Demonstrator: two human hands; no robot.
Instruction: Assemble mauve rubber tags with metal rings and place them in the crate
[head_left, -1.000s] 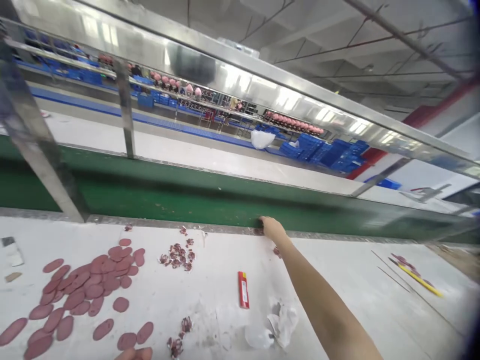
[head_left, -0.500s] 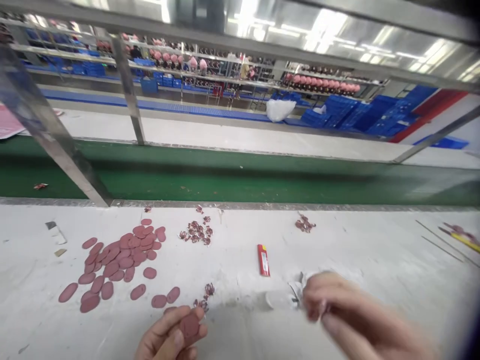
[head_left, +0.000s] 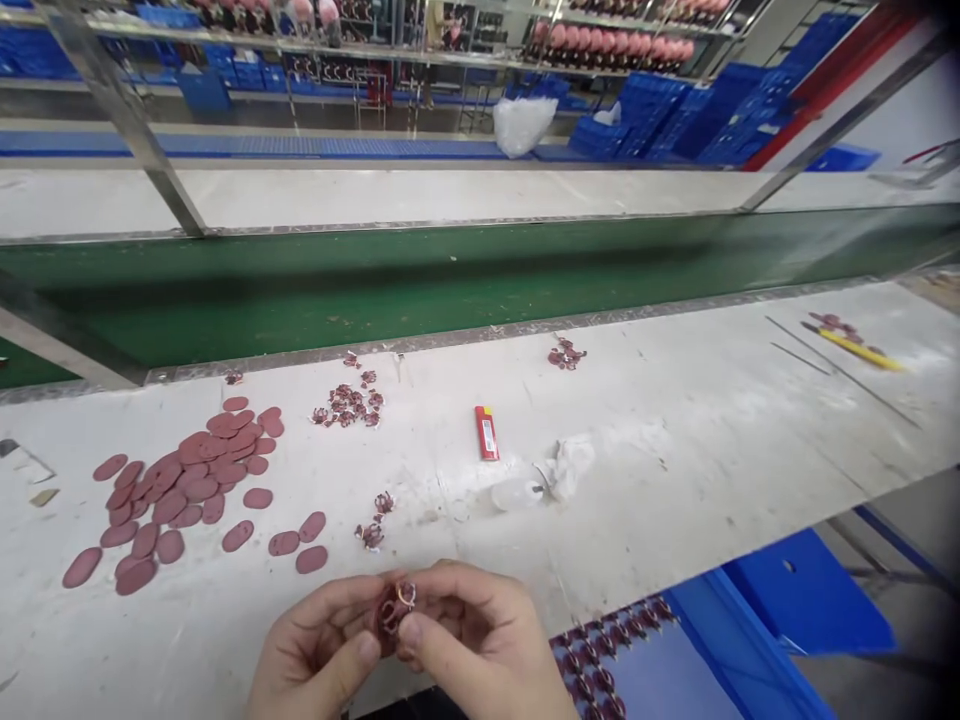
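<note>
My left hand (head_left: 315,640) and my right hand (head_left: 472,630) meet low in the view, with the fingers of both closed on a small maroon oval pad (head_left: 388,618). A thin metal ring piece (head_left: 406,595) lies against the pad under my right fingertips. A loose heap of similar maroon oval pads (head_left: 187,480) lies on the white workbench (head_left: 660,400) to the left of my hands. Just above my hands are small clusters of maroon and metal pieces (head_left: 345,405). A red lighter (head_left: 487,433) stands out further right.
A green conveyor belt (head_left: 375,290) runs behind the bench under a metal rail. Crumpled white tissue (head_left: 570,465) and a small plastic bottle (head_left: 516,494) lie mid-bench. A yellow-handled tool (head_left: 855,347) lies far right. A blue tray of pieces (head_left: 607,650) sits below the bench edge.
My right hand has come in from the bench and joined my left at the pad. The view has tilted downward, bringing the blue tray into sight.
</note>
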